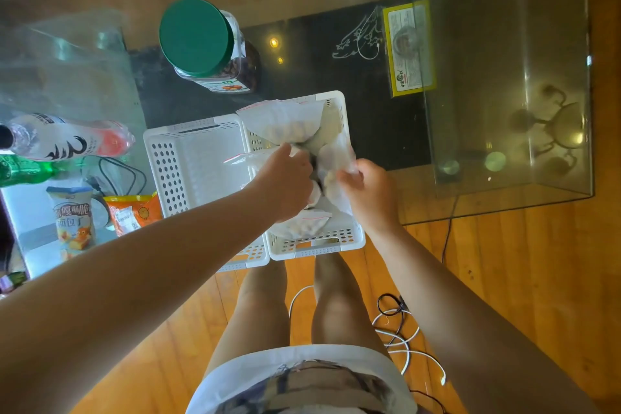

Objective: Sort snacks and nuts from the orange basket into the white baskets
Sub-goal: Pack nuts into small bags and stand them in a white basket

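Two baskets side by side at counter (504, 205) near edge: left basket (188, 158), right basket (336, 242) with bags (285, 124) in it. Both hands over right basket. Jar (208, 47) behind them; bottles (67, 138) and snack packs (74, 218) far left.

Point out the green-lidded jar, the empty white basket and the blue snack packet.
green-lidded jar (196, 36), head view, middle of the lid.
empty white basket (205, 158), head view, its bare floor.
blue snack packet (73, 218), head view, front of the packet.
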{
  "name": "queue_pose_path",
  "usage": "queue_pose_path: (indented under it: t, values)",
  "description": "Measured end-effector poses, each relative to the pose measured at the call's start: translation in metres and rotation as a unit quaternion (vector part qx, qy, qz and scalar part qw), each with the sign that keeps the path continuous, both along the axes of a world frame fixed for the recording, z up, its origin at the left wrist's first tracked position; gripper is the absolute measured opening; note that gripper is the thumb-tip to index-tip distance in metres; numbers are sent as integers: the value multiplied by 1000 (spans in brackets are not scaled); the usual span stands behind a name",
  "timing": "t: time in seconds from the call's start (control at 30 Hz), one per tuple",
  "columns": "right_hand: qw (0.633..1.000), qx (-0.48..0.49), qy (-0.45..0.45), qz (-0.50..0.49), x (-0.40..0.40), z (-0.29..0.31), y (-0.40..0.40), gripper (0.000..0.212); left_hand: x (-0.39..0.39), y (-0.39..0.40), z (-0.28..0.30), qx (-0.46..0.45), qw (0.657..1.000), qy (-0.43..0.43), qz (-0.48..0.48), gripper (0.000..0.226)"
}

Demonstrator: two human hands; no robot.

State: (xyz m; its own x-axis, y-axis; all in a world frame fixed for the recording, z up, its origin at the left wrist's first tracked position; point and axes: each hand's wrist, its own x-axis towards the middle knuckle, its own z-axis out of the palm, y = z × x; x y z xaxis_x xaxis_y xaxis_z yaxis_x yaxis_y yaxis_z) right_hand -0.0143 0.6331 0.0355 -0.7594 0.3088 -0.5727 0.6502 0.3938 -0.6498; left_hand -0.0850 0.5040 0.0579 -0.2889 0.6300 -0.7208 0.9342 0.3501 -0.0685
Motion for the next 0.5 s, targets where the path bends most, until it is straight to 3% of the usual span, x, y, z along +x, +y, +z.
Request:
queue_pose_path:
  t: [0.2,0.33,0.4,0.5]
  values:
    - [1000,1,-12,-22,9,-14,25,28,-1,0,-2,19,1000,-6,10,34]
    - [997,53,0,-58,13,-9,36,22,0,1,8,99,992,-44,64,43]
    - [989,135,58,-27,11,2,33,24,0,0,17,190,967,-64,157,43]
    - [951,232,178,97,7,16,20,29,1,-9,30,271,902,-61,331,40]
